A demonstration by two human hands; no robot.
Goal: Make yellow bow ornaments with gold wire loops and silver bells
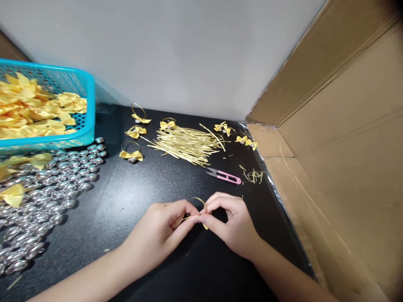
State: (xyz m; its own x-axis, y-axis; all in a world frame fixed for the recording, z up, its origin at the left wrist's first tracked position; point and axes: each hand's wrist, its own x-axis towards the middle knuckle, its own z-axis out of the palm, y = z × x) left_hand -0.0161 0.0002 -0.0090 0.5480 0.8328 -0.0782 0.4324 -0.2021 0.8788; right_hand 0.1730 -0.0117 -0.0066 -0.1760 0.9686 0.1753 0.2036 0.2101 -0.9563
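My left hand [163,228] and my right hand [231,222] meet fingertip to fingertip low over the black table [132,201]. Both pinch a thin gold wire tie [201,202] that loops up between them; a bit of yellow ribbon shows under the fingertips. Beyond my hands lies a pink thread snipper [225,176]. Farther back a heap of gold wire ties [189,144] is spread out, with several finished yellow bows on wire rings [132,154] around it.
A turquoise basket [85,126] full of yellow satin bows stands at the back left. Silver beads [47,197] cover the table's left side. A cardboard box [340,159] lies open along the right edge. Cut wire scraps [253,176] sit near the snipper.
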